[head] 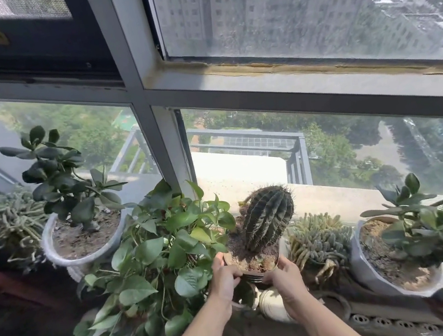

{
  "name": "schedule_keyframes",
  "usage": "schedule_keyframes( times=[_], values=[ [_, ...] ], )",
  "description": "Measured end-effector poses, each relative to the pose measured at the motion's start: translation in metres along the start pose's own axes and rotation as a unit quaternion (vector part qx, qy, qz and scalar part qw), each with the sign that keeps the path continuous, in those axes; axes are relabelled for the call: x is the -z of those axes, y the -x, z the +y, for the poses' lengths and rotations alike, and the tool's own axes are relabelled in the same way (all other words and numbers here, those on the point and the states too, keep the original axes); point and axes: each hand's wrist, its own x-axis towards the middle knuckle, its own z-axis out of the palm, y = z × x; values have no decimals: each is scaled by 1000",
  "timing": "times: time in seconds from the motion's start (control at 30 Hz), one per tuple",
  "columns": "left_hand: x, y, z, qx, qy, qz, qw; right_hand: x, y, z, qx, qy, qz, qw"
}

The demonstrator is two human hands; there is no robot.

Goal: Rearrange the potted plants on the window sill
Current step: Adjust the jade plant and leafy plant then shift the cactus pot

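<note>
Where the grey window frame (pixel 153 126) fills the upper half of my head view, I look through its dusty panes down onto trees and tall buildings far below. Along the sill (pixel 327 196) under it stands a row of plants. The leafy pothos (pixel 159 259) is the biggest, spilling broad green leaves over the left centre and hiding its own pot. Behind it to the left, a jade plant (pixel 59 173) rises from a round white pot (pixel 48 245) of dry soil, with a stringy trailing succulent (pixel 15 221) beside it at the far left. On the right, a second jade plant (pixel 422 224) leans out of a white pot (pixel 367 272), and a low cluster of finger-like succulents (pixel 318 237) sits between that pot and the middle.

In the middle I have the cactus pot (pixel 255 272), holding a ribbed, spiny dark cactus (pixel 268 215) that tilts slightly left in brown soil. My left hand (pixel 224 279) grips the pot's left rim, thumb over the edge, and my right hand (pixel 285 274) clasps the right side. Whether the pot rests on anything I cannot tell. Just below it, a small white container (pixel 273 304) shows between my wrists.
</note>
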Motion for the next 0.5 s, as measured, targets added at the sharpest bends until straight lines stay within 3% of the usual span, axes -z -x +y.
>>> schedule_keyframes(
  times=[0.23,0.5],
  values=[
    [-7,4,-1,-14,-12,1,1000,3,3,-5,-4,17,-6,1000],
    [0,7,3,-15,-51,-19,998,4,4,-4,-1,-40,-19,999]
  ],
)
